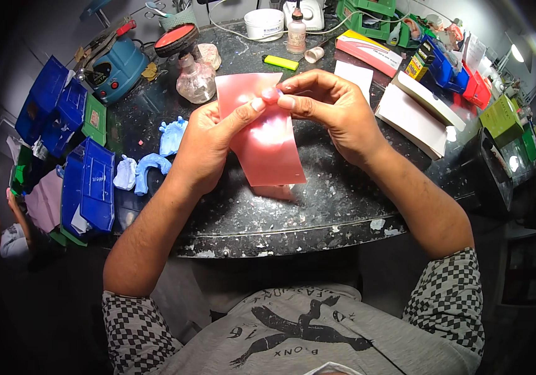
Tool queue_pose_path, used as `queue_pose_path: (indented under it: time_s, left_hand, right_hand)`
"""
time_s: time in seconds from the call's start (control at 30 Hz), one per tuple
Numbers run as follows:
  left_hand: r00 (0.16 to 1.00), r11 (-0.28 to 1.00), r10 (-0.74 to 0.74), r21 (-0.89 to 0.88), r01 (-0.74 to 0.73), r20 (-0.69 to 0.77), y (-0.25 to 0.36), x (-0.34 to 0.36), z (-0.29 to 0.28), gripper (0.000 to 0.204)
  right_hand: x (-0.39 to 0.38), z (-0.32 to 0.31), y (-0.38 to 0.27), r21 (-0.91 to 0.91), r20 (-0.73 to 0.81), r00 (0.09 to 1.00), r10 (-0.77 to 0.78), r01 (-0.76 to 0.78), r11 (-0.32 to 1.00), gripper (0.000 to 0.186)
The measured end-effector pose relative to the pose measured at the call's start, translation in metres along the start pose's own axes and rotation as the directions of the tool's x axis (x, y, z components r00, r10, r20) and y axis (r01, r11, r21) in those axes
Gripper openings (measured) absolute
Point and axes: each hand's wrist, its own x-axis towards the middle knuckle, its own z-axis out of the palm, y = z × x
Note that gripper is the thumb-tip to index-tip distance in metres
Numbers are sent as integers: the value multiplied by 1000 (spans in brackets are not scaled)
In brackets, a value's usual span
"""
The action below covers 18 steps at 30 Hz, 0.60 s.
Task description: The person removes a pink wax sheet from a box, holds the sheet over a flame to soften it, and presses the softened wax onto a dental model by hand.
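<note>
A thin sheet of pink wax hangs tilted above the bench, between my two hands. My left hand is closed on its left side, with the thumb laid across the front near the top. The thumb and fingers of my right hand pinch the sheet's upper right corner. Between the two thumb tips bulges a small rounded pink part; whether it is a fold of the sheet or a separate lump, I cannot tell. Below the sheet's lower edge shows another pink piece. Pale blue dental casts lie left of my left forearm.
On the black bench stand a glass spirit burner, a green lighter, a dropper bottle and a white tub. Blue boxes line the left; an opened white carton lies at right. A person sits far left.
</note>
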Motion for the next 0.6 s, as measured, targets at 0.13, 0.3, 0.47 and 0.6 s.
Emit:
queue_pose_path:
  time_s: [0.13,0.3,0.47,0.6]
  left_hand:
    - [1000,1000,-18,-15,18,25,-1,0,-1,28]
    - [997,981,75,183,-70,-22,-5,-4,5,25]
    - [990,961,139,244,-128,-28,-2,-6,9,25]
    - [987,943,154,305,-135,-42,-4,-7,6,25]
  right_hand:
    - [-1,-2,-4,74,40,995,94,-96,993,23]
    - [-4,4,1,33,28,988,154,-155,987,21]
    - [-1,-1,2,145,62,976,207,-214,966,22]
    - [-2,0,3,-12,70,964,255,-254,967,22]
